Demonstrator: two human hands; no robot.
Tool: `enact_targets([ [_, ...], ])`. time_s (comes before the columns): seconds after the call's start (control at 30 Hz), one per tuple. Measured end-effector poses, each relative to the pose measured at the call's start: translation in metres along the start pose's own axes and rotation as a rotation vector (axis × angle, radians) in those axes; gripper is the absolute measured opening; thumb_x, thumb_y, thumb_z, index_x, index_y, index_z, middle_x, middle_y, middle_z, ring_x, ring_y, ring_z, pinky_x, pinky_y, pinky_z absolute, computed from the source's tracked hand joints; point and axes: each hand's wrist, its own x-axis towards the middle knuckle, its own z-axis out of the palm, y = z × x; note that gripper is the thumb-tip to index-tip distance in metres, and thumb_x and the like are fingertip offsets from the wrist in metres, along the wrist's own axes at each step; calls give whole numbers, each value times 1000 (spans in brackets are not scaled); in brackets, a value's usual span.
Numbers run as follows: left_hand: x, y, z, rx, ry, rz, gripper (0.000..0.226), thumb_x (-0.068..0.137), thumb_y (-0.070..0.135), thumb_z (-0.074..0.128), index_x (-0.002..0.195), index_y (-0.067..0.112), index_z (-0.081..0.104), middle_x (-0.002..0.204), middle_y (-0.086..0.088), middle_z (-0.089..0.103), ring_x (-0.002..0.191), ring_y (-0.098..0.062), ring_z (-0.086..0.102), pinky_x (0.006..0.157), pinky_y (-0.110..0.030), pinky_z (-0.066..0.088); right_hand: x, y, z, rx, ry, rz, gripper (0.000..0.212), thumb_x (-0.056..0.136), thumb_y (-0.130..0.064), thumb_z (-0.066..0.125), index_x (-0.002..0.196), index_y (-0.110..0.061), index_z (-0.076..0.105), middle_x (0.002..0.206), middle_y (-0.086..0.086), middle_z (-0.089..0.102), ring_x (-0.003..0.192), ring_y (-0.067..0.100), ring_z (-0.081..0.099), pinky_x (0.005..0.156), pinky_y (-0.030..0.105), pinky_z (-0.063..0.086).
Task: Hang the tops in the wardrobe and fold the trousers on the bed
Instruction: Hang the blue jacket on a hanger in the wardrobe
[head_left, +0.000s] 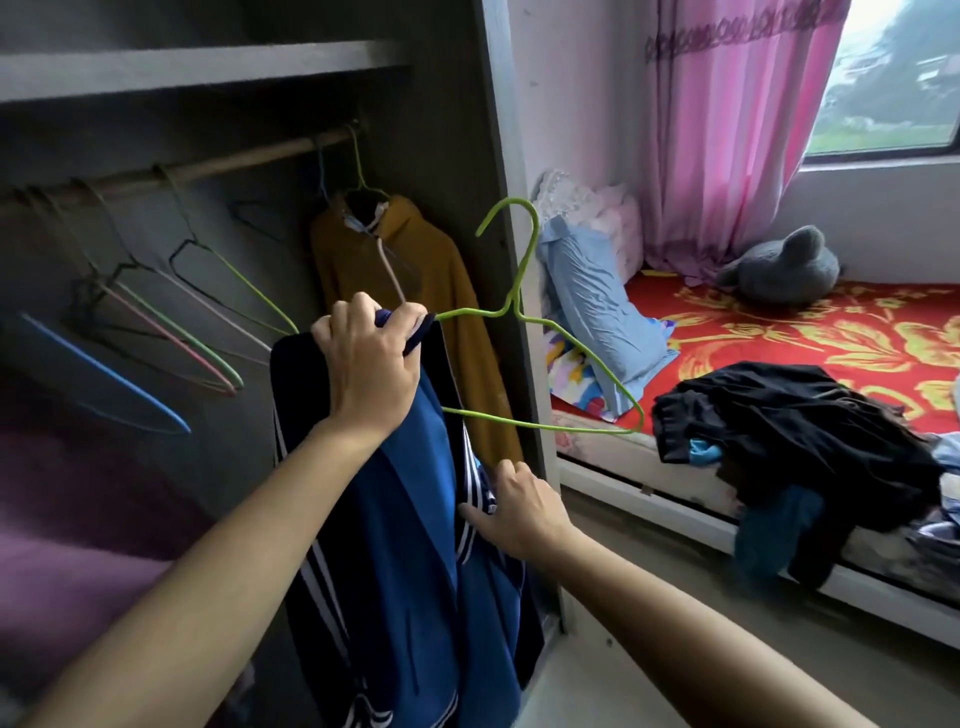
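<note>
My left hand (371, 364) grips the collar of a blue and navy jacket (410, 545) with white stripes, together with one arm of a green wire hanger (524, 291). The hanger's other arm sticks out to the right, outside the jacket. My right hand (514, 506) pinches the jacket's striped edge lower down. All of this is held in front of the open wardrobe (457, 104). A mustard top (441, 291) hangs from the wardrobe rail (218, 166). A pile of dark clothes (789, 441) lies on the edge of the bed (810, 332).
Several empty wire hangers (156, 322) hang on the rail to the left. A purple fabric heap (78, 519) lies low in the wardrobe. On the bed are a blue pillow (597, 312) and a grey plush toy (784, 265). A pink curtain (727, 130) covers part of the window.
</note>
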Motion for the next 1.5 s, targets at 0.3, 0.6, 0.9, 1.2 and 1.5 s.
enact_targets([
  [0.3,-26,-36,-17,-10,26,-204,18,88,22,56,102,21,67,88,-8,50,87,-33,50,78,-44,32,6,-20,-6,212,-14,-15,60,76,-74,58,104,-23,44,99,-4,52,92,20,56,75,32,42],
  [0.6,-39,-41,-15,-95,-22,-258,23,84,14,64,105,22,68,90,-5,48,91,-29,48,81,-37,22,22,-3,-2,255,62,174,22,103,-24,38,111,-9,52,113,21,66,103,42,61,81,43,47],
  [0.9,-66,-90,3,-203,-209,-248,33,85,19,53,114,22,70,90,-6,48,94,-34,50,84,-42,27,38,70,-87,919,-253,197,14,108,-20,42,99,-17,53,75,0,45,64,9,45,62,22,44],
  [1.2,-54,-100,-1,-344,-233,-218,39,84,15,49,115,15,72,85,-2,47,93,-32,51,90,-45,33,41,78,-122,825,-300,154,16,105,-26,48,94,-22,59,80,-6,55,69,3,49,66,17,41],
  [1.5,-40,-89,-9,-405,-200,-205,38,87,12,45,114,6,72,81,-14,54,86,-38,57,83,-55,46,57,75,-163,965,-374,387,18,97,-23,54,91,-11,67,59,-2,63,41,7,54,36,18,36],
])
